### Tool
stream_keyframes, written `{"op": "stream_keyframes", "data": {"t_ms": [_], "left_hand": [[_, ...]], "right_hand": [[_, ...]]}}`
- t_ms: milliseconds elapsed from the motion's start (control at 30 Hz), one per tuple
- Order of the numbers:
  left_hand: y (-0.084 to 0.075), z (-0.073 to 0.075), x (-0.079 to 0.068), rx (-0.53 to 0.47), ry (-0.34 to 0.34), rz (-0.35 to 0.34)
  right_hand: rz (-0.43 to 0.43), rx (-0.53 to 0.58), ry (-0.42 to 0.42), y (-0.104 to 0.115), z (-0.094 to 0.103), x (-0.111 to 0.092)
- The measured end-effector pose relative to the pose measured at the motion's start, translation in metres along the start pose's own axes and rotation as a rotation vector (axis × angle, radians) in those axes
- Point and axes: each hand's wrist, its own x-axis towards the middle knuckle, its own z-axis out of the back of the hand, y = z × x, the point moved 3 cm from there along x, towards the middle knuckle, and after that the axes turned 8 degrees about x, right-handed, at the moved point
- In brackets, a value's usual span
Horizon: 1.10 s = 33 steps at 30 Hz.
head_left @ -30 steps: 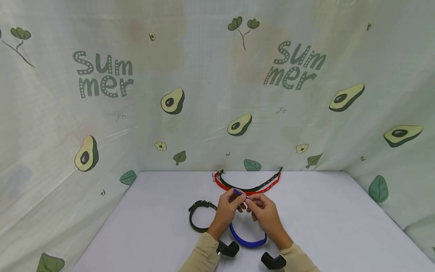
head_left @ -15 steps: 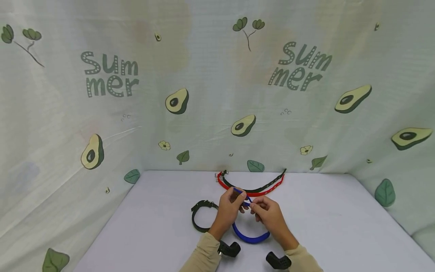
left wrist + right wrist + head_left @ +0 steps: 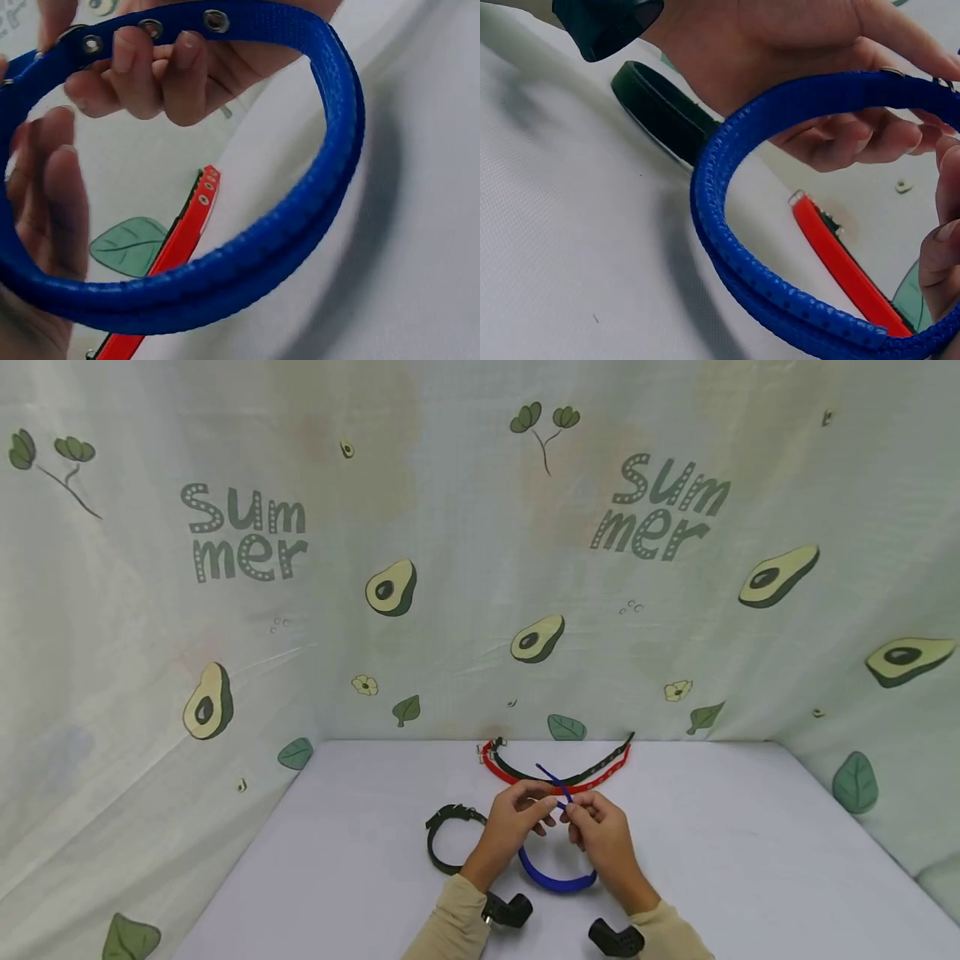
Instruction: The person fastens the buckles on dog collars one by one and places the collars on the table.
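Both hands hold a blue collar in a loop above the table. My left hand pinches it near the metal ring and eyelets at the top. Opposite it, my right hand pinches the strap with thumb and fingers. The strap's free end sticks up between the hands. In the left wrist view, metal eyelets line the collar's upper band, and the right hand's fingers curl beneath it. The padded lower part hangs down in the right wrist view.
A dark green collar lies buckled in a ring, left of the left hand. Behind the hands, a red collar and another dark one lie stretched in curves. A printed cloth wall rises at the table's back.
The strap's free end has come out from along the left hand and now stands up between the hands. The right hand has shifted slightly right; the padded loop still hangs below.
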Motion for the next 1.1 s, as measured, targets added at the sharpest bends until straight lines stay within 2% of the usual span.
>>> {"op": "stream_keyframes", "data": {"t_ms": [200, 600, 900, 1100], "left_hand": [[0.002, -0.005, 0.002, 0.003, 0.014, 0.017], [-0.001, -0.011, 0.0, -0.039, -0.057, 0.016], [-0.001, -0.011, 0.0, -0.002, -0.101, 0.065], [-0.002, -0.012, 0.001, -0.013, -0.106, 0.056]], "right_hand": [[-0.022, 0.024, -0.102, -0.001, 0.004, 0.001], [-0.053, 0.183, -0.192, 0.002, 0.001, 0.001], [-0.139, 0.34, -0.217, 0.003, 0.003, 0.004], [-0.142, 0.382, -0.218, 0.004, 0.006, 0.005]]}}
